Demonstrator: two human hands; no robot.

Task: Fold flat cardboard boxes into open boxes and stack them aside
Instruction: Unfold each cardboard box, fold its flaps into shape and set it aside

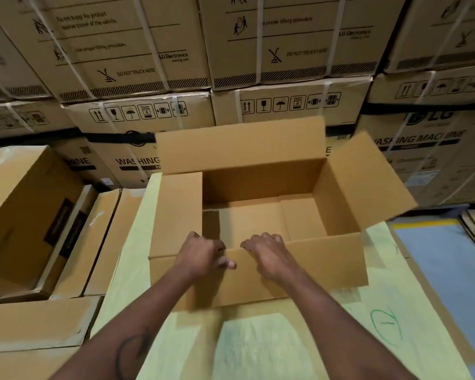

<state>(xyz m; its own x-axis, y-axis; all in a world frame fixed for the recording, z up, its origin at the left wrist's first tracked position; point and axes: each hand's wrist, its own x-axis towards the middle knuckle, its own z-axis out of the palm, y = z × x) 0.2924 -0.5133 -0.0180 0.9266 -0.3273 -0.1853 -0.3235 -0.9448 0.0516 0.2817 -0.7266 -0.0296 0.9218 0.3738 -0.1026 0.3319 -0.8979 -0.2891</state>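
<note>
Both hands, left hand (203,252) and right hand (268,255), grip the near flap of the open brown cardboard box (337,193), whose long axis runs crosswise on the yellow-green worktop (412,297).

Bare forearms, a dark curved tattoo (133,349) on the left.

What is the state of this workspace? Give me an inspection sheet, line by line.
Surface: pale yellow-green sheet under the box, green pen circle at right.
Job's things: open cardboard box, upright, four top flaps spread, bottom flaps folded in.
Clutter: brown cartons at left.
Grippers: left hand and right hand both curl over the near flap's edge.
Cables: nothing seen.
Surroundings: strapped washing machine cartons stacked behind; blue floor at right.
</note>
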